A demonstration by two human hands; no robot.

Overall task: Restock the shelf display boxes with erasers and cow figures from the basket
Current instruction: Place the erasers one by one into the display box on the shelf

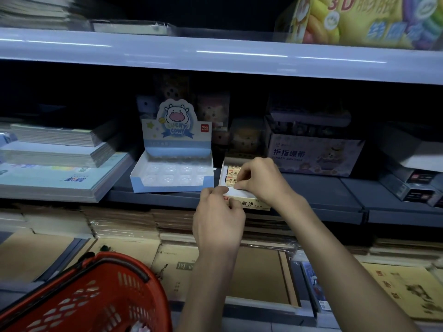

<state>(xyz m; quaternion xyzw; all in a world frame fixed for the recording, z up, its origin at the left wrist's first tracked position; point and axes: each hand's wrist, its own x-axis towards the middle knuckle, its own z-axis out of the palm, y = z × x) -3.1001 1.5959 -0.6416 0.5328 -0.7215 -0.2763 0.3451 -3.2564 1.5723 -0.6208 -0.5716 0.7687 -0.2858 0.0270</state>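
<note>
— What's closest to us?

— The red basket (96, 295), low on the left, its dark handle folded across the rim. Something pale lies in the bottom, too blurred to name.

— And the hands?

— Both are up at the middle shelf (335, 195), on the eraser box (249, 203), which sits at the shelf's front edge. The left hand (217, 221) grasps the box's near left corner, thumb on the printed front panel and fingers curled over the top edge.

— The right one?

— The right hand (261, 180) reaches in from above, fingers bent down into the box. Whether they pinch an eraser or only the inner flap, I cannot tell; the knuckles hide it.

— Any erasers showing?

— Yes, a few erasers (232, 174) in yellow sleeves lie in the far half, just left of the right fingers.

— The cow box?

— The cow display box (172, 185) stands just left of the eraser box, header card upright at the back. Its clear tray shows only hollow wells.

— To the right?

— A finger bandage carton (314, 154).
</note>
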